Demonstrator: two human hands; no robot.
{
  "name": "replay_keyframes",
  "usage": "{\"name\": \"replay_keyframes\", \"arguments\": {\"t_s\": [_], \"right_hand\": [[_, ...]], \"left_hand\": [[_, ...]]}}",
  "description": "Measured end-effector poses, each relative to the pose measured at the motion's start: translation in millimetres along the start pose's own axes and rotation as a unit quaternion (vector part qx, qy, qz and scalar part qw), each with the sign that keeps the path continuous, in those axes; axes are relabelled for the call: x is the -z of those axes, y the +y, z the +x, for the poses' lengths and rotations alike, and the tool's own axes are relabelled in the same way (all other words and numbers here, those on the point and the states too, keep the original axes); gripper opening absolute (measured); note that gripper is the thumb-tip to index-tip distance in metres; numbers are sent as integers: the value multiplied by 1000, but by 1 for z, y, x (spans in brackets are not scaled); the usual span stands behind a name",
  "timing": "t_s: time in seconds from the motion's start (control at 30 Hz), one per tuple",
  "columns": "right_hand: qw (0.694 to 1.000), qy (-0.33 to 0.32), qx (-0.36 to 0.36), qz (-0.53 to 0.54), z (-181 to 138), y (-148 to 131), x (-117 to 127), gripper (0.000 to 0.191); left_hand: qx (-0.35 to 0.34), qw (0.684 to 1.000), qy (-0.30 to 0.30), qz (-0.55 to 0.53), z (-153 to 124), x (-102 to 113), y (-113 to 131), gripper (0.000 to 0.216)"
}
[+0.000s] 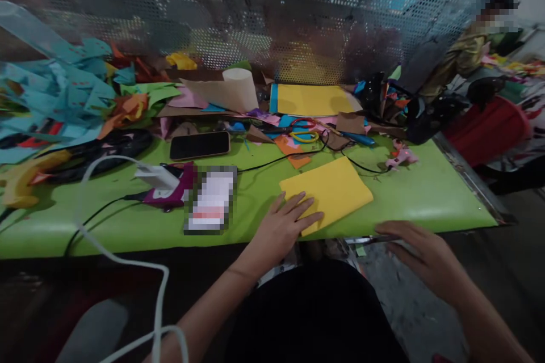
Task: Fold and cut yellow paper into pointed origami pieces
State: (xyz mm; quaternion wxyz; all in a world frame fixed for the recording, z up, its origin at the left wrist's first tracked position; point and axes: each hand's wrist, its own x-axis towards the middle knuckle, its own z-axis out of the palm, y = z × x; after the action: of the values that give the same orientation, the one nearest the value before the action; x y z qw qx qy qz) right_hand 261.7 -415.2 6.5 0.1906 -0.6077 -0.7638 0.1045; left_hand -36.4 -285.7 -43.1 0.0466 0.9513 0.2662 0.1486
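A folded yellow sheet (334,190), like felt or foam, lies near the front edge of the green worktop (443,193). My left hand (287,224) rests flat on its lower left corner, fingers spread. Just past the table's edge, to the right of the sheet, my right hand (419,255) is closed around a slim metal tool (368,240). The tool's tip points left, toward the sheet; its handle is mostly hidden by the fingers, so its exact kind cannot be made out.
A lit phone (212,201), a dark phone (200,146) and a purple power strip (172,190) with a white charger lie on the left. Behind are colored scraps (51,91), yellow sheets (315,100) and yellow-handled scissors (304,136). A pink toy (402,157) sits right; another person (457,51) is beyond.
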Motion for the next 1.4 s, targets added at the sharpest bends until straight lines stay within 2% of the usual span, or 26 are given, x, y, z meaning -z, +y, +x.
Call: {"name": "replay_keyframes", "arguments": {"t_s": [0.1, 0.2, 0.3, 0.47, 0.77, 0.9, 1.0, 1.17, 1.3, 1.4], "right_hand": [[994, -34, 101, -17, 40, -24, -28, 40], [984, -92, 144, -48, 60, -30, -54, 52], [978, -118, 156, -67, 61, -22, -66, 57], [976, -107, 167, -94, 54, -13, -72, 60], [973, -87, 176, -117, 52, -9, -81, 60], [977, -96, 163, -99, 53, -5, -76, 59], [984, -93, 125, -89, 53, 8, -64, 56], [993, -27, 25, -116, 59, 45, -29, 41], [987, 59, -56, -137, 100, 71, 1, 38], [979, 60, -93, -172, 150, 84, 12, 36]], "left_hand": [[7, 999, -46, -10, -5, 3, -2, 52], [11, 998, -61, -18, -12, 13, -5, 54], [18, 997, -75, -25, -20, 21, -5, 58], [59, 995, -77, -34, -22, 24, 4, 52], [100, 994, -42, -24, -6, 4, 17, 56], [103, 994, -25, 3, -7, -7, 18, 51], [90, 996, -19, 22, -7, -9, 14, 50], [59, 998, -14, 25, -7, -2, -1, 50], [87, 996, -11, 27, 0, 9, -10, 37], [115, 993, -12, 28, 14, 12, -4, 30]]}}
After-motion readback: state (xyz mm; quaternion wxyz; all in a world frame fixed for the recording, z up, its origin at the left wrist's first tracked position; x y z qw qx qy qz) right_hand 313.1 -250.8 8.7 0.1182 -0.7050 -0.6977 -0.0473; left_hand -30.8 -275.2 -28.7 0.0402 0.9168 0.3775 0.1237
